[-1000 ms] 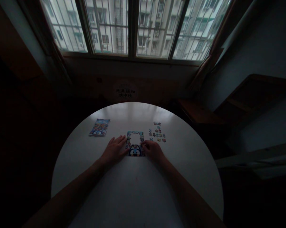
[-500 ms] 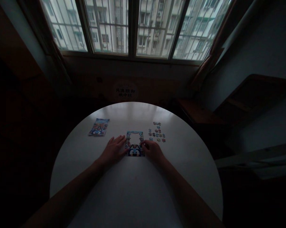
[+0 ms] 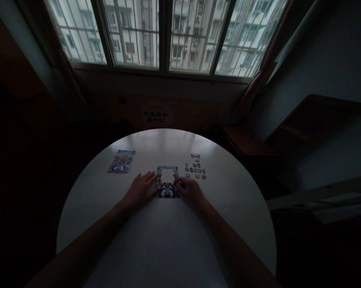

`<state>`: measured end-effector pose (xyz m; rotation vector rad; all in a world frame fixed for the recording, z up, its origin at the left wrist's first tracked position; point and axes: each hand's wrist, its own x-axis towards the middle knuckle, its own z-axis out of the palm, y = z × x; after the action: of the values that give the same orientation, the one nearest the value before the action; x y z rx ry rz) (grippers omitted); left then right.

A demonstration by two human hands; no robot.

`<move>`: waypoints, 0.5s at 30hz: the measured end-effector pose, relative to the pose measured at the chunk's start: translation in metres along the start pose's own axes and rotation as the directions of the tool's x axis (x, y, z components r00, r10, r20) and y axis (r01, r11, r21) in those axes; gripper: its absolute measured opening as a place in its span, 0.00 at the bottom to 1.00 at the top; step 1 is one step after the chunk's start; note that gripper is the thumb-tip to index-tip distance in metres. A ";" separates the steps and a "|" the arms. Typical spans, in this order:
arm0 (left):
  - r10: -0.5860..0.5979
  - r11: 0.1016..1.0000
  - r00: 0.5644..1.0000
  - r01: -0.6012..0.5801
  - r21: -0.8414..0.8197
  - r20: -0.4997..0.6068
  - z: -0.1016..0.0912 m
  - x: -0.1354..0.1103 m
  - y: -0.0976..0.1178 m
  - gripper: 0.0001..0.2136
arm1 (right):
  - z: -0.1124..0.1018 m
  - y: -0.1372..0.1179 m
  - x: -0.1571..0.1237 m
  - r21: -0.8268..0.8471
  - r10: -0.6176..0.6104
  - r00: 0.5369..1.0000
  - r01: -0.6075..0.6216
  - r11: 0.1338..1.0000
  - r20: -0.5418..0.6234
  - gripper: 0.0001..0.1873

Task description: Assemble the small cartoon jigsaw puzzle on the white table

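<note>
A partly assembled jigsaw puzzle (image 3: 167,193) lies flat on the white table, with a blue cartoon face along its near side and a bare gap in its middle. My left hand (image 3: 140,190) rests flat at its left side, fingers spread, the thumb at the lower left edge. At the right side of the puzzle, my right hand (image 3: 190,190) has thumb and forefinger pinched together on a small puzzle piece, which the fingers mostly hide. Several loose puzzle pieces (image 3: 197,165) lie to the right, beyond that hand.
On the left of the round white table (image 3: 165,244) lies a colourful printed packet (image 3: 122,161) with a matching picture. A barred window (image 3: 165,36) is beyond the table. Dark wooden furniture (image 3: 246,140) stands at the right.
The view has shifted slightly, so everything sits a little further left. Both hands keep nearly the same place at the puzzle, the right fingers still pinched at its right side.
</note>
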<state>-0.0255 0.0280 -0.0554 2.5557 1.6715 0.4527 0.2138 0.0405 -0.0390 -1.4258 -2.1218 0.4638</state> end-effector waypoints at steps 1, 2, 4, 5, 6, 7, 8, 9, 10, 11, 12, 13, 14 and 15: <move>0.002 1.000 1.000 -0.002 0.000 0.001 0.000 0.000 0.000 0.27 | 0.000 0.000 0.000 0.002 0.000 1.000 0.000 1.000 -0.001 0.11; 0.004 1.000 1.000 -0.004 0.000 0.003 -0.001 0.000 0.000 0.27 | 0.000 0.000 0.000 0.005 0.003 1.000 -0.003 1.000 -0.001 0.11; 0.006 1.000 1.000 -0.006 0.002 0.006 -0.002 0.001 0.001 0.27 | 0.001 0.001 0.000 0.011 0.004 1.000 -0.004 1.000 -0.003 0.11; 0.007 1.000 1.000 -0.007 0.004 0.005 -0.003 0.001 0.002 0.27 | 0.001 0.001 0.000 0.012 0.002 1.000 -0.002 1.000 -0.005 0.10; 0.009 1.000 1.000 -0.009 0.006 0.003 -0.004 0.001 0.002 0.27 | 0.001 0.001 0.000 0.011 -0.001 1.000 0.001 1.000 -0.007 0.10; 0.012 1.000 1.000 -0.012 0.009 0.001 -0.004 0.001 0.002 0.27 | 0.002 0.001 0.000 0.009 -0.003 1.000 0.003 1.000 -0.012 0.10; 0.015 1.000 1.000 -0.015 0.011 0.001 -0.005 0.001 0.002 0.27 | 0.002 0.001 0.000 0.007 -0.002 1.000 0.002 1.000 -0.017 0.10; 0.017 1.000 1.000 -0.017 0.014 0.000 -0.005 0.000 0.002 0.27 | 0.002 0.001 0.000 0.005 0.001 1.000 -0.001 1.000 -0.018 0.10; 0.019 1.000 1.000 -0.019 0.015 0.001 -0.005 0.000 0.002 0.27 | 0.001 0.001 0.000 0.005 0.008 1.000 -0.008 1.000 -0.015 0.10; 0.023 1.000 1.000 -0.023 0.015 0.002 -0.005 0.000 0.002 0.28 | 0.001 0.000 0.000 0.006 0.015 1.000 -0.015 1.000 -0.010 0.10; 0.026 1.000 1.000 -0.026 0.014 0.003 -0.005 0.000 0.001 0.28 | 0.000 0.000 0.000 0.006 0.021 1.000 -0.021 1.000 -0.006 0.10; 0.027 1.000 1.000 -0.027 0.013 0.003 -0.005 0.000 0.001 0.29 | 0.000 -0.001 0.000 0.007 0.024 1.000 -0.024 1.000 0.000 0.11; 0.026 1.000 1.000 -0.026 0.014 0.004 -0.004 -0.001 0.001 0.29 | -0.001 -0.001 0.000 0.008 0.025 1.000 -0.025 1.000 0.006 0.11; 0.026 1.000 1.000 -0.026 0.014 0.005 -0.004 -0.001 0.000 0.29 | -0.001 -0.002 0.000 0.007 0.024 1.000 -0.024 1.000 0.008 0.11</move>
<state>-0.0266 0.0268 -0.0515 2.5887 1.6475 0.4371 0.2134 0.0395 -0.0371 -1.4495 -2.1089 0.4864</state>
